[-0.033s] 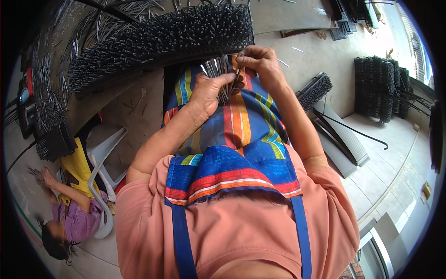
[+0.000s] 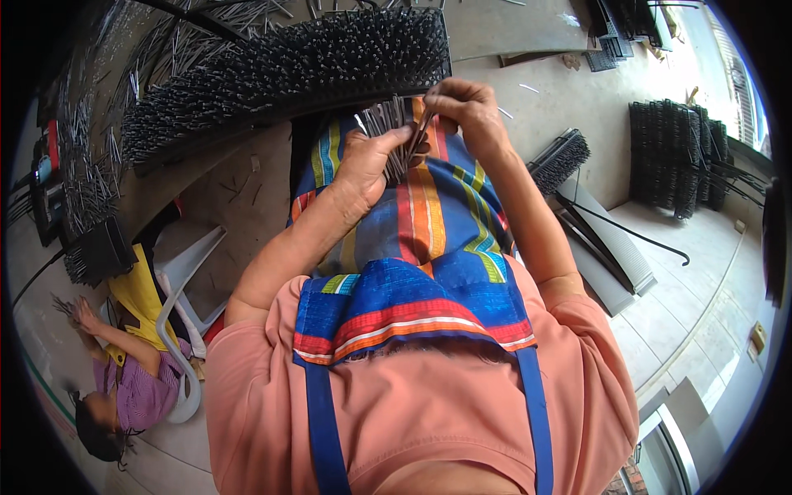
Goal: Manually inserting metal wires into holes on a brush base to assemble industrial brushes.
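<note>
My left hand [image 2: 368,162] is closed around a fanned bunch of thin dark-grey strips [image 2: 381,124], its thumb pressed across them. They look like metal, but I cannot tell for sure. Close by on the right, my right hand [image 2: 467,112] has its thumb and fingertips pinched at the upper end of a strip [image 2: 420,136] at the bunch's edge. Both hands are above the striped, multicoloured apron [image 2: 412,219] on my lap. Just beyond them lies a long black rack [image 2: 289,70] packed with upright dark rods.
Loose strips [image 2: 91,177] are heaped at the left and behind the rack. A co-worker [image 2: 144,379] sits at lower left, holding thin strips. To the right are a small bristly black block [image 2: 561,161], grey panels [image 2: 606,243], a hooked rod [image 2: 643,236] and stacked black racks [image 2: 672,157].
My right hand has shifted slightly right, its fingertips still pinched. My left hand keeps hold of the bunch, with its thumb moved a little.
</note>
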The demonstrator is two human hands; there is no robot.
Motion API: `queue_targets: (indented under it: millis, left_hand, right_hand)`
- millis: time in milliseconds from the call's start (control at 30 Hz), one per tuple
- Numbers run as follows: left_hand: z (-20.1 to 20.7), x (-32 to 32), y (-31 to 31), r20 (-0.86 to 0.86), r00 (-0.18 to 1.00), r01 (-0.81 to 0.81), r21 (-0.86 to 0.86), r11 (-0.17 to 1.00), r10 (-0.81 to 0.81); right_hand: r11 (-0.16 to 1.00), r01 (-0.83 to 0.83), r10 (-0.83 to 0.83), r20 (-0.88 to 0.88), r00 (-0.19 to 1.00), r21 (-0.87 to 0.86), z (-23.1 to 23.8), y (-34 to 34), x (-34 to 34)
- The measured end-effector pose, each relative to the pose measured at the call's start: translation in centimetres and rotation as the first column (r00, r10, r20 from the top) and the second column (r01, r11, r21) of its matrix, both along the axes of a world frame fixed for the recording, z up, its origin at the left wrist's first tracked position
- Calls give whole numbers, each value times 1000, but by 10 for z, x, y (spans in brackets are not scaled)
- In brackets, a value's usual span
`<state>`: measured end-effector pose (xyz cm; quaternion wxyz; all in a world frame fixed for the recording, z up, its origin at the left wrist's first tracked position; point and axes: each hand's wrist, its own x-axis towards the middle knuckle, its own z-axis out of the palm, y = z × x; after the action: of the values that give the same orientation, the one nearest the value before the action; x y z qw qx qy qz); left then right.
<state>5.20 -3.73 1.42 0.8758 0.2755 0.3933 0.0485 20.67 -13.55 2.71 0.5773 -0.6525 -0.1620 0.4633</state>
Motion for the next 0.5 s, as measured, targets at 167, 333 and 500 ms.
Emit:
queue_targets:
  millis: [167, 333, 500]
  left_hand:
    - [-11, -8, -1, -124, 992, 9, 13, 1000, -7]
    - [-7, -8, -3, -80, 996, 55, 59, 997, -50]
    - [-8, -9, -1, -103, 994, 31, 38, 999, -26]
  right_hand:
    - [911, 283, -385, 373, 844, 301, 6, 12, 9]
    - [922, 4, -320, 755, 572, 388, -1, 26, 14]
    - [923, -22, -311, 778, 545, 384, -3, 28, 14]
